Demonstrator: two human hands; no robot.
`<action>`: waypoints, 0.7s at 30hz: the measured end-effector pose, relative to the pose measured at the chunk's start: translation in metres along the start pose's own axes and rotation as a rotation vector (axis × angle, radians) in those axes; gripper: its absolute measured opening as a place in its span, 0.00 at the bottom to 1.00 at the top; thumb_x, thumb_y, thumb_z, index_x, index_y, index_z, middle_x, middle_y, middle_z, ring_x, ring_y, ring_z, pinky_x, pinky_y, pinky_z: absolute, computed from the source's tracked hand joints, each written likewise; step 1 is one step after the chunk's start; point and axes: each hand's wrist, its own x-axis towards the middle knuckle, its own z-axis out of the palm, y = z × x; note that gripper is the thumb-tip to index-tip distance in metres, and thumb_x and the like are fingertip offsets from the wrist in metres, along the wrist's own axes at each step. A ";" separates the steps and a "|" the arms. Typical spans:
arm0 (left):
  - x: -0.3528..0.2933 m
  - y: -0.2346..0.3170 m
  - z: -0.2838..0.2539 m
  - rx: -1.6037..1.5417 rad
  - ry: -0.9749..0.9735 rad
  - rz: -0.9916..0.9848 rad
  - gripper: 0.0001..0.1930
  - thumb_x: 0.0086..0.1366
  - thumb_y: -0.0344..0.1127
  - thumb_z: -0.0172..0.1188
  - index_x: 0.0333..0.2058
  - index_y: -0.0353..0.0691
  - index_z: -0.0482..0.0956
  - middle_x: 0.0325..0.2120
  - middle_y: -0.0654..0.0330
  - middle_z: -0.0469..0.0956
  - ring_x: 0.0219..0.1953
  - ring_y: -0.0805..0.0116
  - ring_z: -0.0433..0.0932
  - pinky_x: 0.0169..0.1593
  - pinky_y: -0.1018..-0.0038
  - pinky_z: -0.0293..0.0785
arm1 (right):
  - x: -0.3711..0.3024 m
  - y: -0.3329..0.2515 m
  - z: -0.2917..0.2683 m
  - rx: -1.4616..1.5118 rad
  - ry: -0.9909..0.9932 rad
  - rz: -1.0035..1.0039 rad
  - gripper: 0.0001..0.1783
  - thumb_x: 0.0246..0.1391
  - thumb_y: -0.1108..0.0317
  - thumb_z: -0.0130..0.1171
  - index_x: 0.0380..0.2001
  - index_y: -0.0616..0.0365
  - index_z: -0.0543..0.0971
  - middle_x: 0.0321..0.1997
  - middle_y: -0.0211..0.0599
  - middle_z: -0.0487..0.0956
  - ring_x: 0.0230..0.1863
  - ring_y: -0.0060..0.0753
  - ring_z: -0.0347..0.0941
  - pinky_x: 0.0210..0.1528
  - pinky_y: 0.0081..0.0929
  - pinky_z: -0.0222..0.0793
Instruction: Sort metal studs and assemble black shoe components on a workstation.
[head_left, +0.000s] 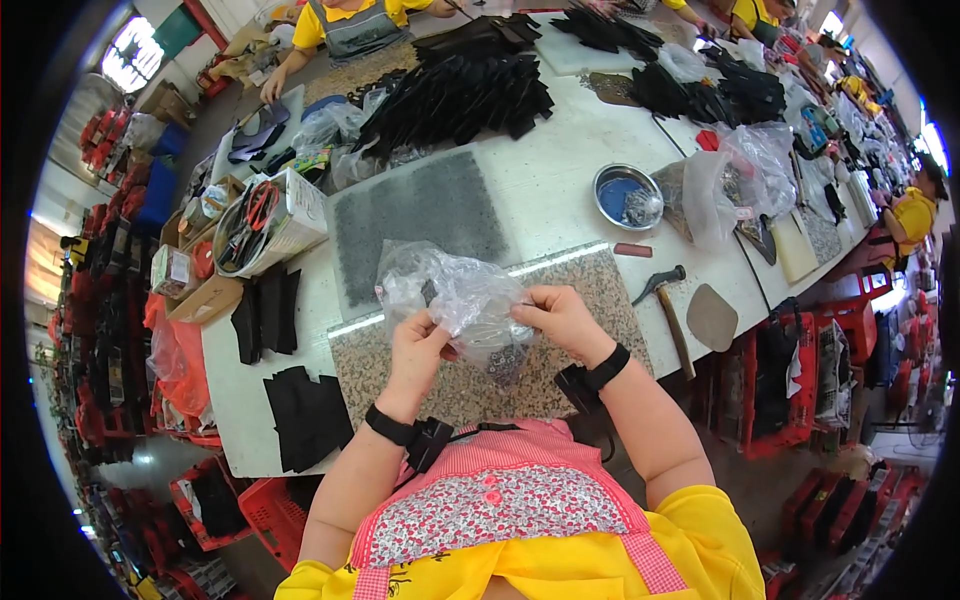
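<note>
White bench (560, 190) with granite slab (600, 290): we pinch a clear plastic bag (455, 295) between left hand (418, 345) and right hand (560, 318). At 3 o'clock, a hammer (672, 310). Thin film may tear, spilling dark pieces.

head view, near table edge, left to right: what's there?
Black cut pieces → left hand → clear plastic bag → right hand → hammer → grey sole-shaped piece.

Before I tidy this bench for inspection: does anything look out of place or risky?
The wooden-handled hammer lies near the white table's front edge, its handle end at the rim. Otherwise nothing stands out; both hands hold a crumpled clear plastic bag.
</note>
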 end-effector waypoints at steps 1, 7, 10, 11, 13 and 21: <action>-0.001 -0.005 -0.005 0.088 -0.005 0.096 0.15 0.61 0.33 0.60 0.45 0.34 0.76 0.27 0.65 0.78 0.28 0.77 0.75 0.32 0.81 0.72 | -0.004 0.003 0.003 0.012 0.008 0.003 0.09 0.52 0.68 0.60 0.30 0.64 0.80 0.21 0.22 0.74 0.22 0.12 0.64 0.25 0.18 0.60; -0.015 0.011 -0.001 0.109 -0.027 0.362 0.16 0.58 0.37 0.62 0.42 0.33 0.75 0.26 0.67 0.76 0.27 0.78 0.73 0.32 0.79 0.70 | -0.017 0.024 0.015 0.015 0.058 0.002 0.08 0.53 0.70 0.59 0.31 0.64 0.80 0.24 0.22 0.75 0.25 0.13 0.66 0.28 0.18 0.62; -0.008 0.003 -0.014 0.218 -0.074 0.238 0.14 0.59 0.38 0.62 0.37 0.33 0.76 0.25 0.68 0.75 0.25 0.79 0.72 0.30 0.80 0.68 | -0.024 0.032 0.019 -0.001 0.031 0.042 0.08 0.52 0.70 0.59 0.33 0.64 0.80 0.27 0.24 0.77 0.28 0.15 0.68 0.31 0.19 0.65; -0.006 -0.001 -0.018 0.298 -0.076 0.182 0.13 0.59 0.38 0.62 0.35 0.34 0.77 0.24 0.68 0.75 0.24 0.80 0.71 0.29 0.80 0.67 | -0.025 0.036 0.020 0.018 0.011 0.060 0.09 0.52 0.70 0.60 0.35 0.64 0.79 0.29 0.25 0.78 0.30 0.16 0.70 0.34 0.19 0.67; -0.005 0.001 -0.017 0.190 -0.090 0.137 0.12 0.59 0.39 0.62 0.34 0.34 0.77 0.24 0.68 0.75 0.24 0.80 0.70 0.29 0.81 0.67 | -0.028 0.044 0.017 -0.218 0.089 -0.012 0.10 0.50 0.70 0.62 0.35 0.64 0.79 0.28 0.26 0.78 0.29 0.16 0.71 0.34 0.19 0.67; -0.016 0.000 0.014 0.133 -0.249 0.012 0.12 0.61 0.40 0.61 0.34 0.36 0.78 0.25 0.64 0.77 0.25 0.78 0.74 0.28 0.80 0.69 | -0.064 -0.010 0.056 -0.422 0.211 -0.233 0.16 0.43 0.62 0.67 0.27 0.65 0.77 0.20 0.37 0.75 0.21 0.25 0.71 0.27 0.24 0.67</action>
